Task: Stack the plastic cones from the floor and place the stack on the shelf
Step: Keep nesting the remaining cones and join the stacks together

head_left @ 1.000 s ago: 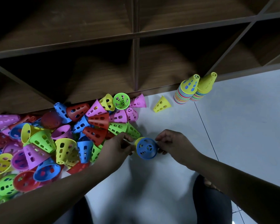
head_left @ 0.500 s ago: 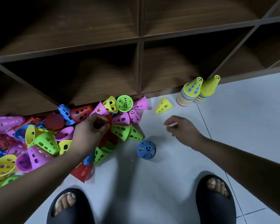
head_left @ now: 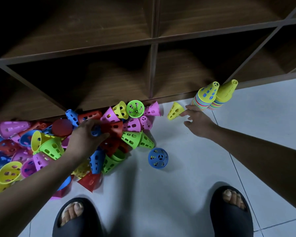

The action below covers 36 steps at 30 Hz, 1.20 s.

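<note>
Cones (head_left: pixel 132 139) lie heaped on the floor (head_left: pixel 161 185) at ten o'clock against the shelf (head_left: pixel 150 40): light, stiff plastic, likely easiest pinched at the wide rim. The left hand (head_left: pixel 85 139) curls round a blue cone (head_left: pixel 96 131) in the heap; the right hand (head_left: pixel 198 123), fingers loose, touches a lone yellow cone (head_left: pixel 175 111) at one o'clock.

The cones (head_left: pixel 132 139) heaped here are thin moulded plastic, punched with holes, smooth with a soft sheen. The blue cone (head_left: pixel 95 131) gripped in the left hand (head_left: pixel 85 137) is the same stuff, and so are the two stacks (head_left: pixel 204 100). The shelf (head_left: pixel 109 89) is brown wood-grain board, matt and dull. The floor (head_left: pixel 161 194) is pale tile, smooth and faintly glossy, with thin grout lines. The slippers (head_left: pixel 229 224) look like matt dark rubber or foam.
</note>
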{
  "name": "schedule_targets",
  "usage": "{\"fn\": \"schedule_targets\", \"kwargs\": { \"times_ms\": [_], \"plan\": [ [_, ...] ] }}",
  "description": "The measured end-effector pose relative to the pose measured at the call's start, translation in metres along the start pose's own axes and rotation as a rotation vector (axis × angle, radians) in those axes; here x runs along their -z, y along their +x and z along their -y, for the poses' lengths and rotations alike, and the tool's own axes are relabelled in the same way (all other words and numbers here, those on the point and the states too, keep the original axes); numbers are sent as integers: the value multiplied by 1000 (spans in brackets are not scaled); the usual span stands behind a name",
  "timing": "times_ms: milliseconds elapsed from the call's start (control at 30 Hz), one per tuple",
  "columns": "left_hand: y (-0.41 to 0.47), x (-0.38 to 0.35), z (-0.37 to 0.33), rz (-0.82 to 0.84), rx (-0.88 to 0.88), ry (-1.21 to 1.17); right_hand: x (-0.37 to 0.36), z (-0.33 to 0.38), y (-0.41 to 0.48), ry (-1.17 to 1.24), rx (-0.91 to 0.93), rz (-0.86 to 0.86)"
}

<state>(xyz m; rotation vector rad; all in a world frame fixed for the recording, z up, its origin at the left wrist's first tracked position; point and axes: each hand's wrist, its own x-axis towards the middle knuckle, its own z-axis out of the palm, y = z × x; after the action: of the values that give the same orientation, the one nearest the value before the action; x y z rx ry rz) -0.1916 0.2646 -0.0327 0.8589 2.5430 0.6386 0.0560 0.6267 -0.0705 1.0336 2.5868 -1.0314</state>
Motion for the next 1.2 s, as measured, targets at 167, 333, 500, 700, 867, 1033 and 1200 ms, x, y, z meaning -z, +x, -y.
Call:
{"fn": "schedule_targets", "kwargs": {
  "times_ms": [167, 333, 500, 700, 867, 1033, 1200],
  "plan": [
    [3, -4, 0, 10, -73, 41, -6, -3, -4, 33, 32, -4],
    [8, -8, -1, 26, -95, 67, -13, -4, -13, 80, 30, 21],
    [16, -18, 6, 145, -95, 92, -21, 3, -26, 92, 47, -36],
    [10, -28, 3, 142, -107, 92, -26, 19, -58, 269, -50, -146],
    [3, -21, -8, 81, -116, 29, -28, 25, -85, 659, -156, -147],
    [-12, -1, -19, 51, -46, -121, -22, 37, -109, 952, -157, -73],
    [-32, 16, -46, -2, -19, -275, -29, 51, -126, 1206, -202, 84]
  ]
}}
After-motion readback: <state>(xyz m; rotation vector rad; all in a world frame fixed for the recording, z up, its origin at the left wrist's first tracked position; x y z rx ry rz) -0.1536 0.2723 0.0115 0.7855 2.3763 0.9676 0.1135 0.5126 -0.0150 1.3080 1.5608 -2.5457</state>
